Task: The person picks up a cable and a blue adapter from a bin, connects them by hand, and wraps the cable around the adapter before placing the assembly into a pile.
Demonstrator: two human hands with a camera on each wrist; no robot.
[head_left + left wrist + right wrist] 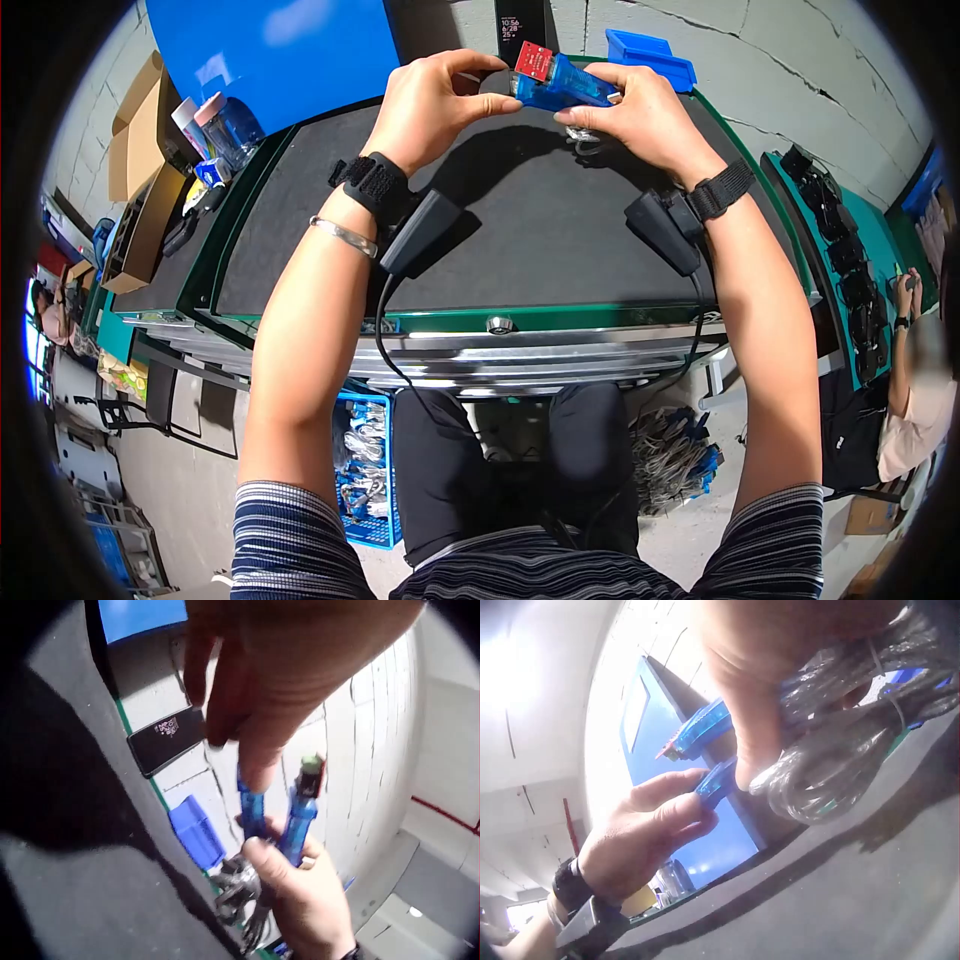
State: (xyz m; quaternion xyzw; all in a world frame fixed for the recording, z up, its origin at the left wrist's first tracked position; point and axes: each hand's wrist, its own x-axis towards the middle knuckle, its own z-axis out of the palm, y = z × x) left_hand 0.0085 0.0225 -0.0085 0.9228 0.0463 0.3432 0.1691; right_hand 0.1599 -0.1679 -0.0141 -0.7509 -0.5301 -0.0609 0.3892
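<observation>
Two translucent blue cable connectors are side by side over the far part of the bench. One connector [297, 829] carries a small red circuit board [535, 61] on its end. My right hand [655, 115] grips both connectors near their cable ends, thumb across them. With thumb and fingers, my left hand [430, 108] pinches the free end of the other connector [254, 814]. A clear-jacketed grey cable [821, 776], coiled and tied, hangs below my right hand. The left fingers hide the tip of the pinched connector.
A black mat [480, 230] covers the bench. Behind stand a phone [522, 25] and a blue bin [652, 60]; an open carton [140, 170] and bottles are left. Below are a blue basket [378, 535] of cables and a cable pile [670, 465]. Another person's arm [900, 365] shows right.
</observation>
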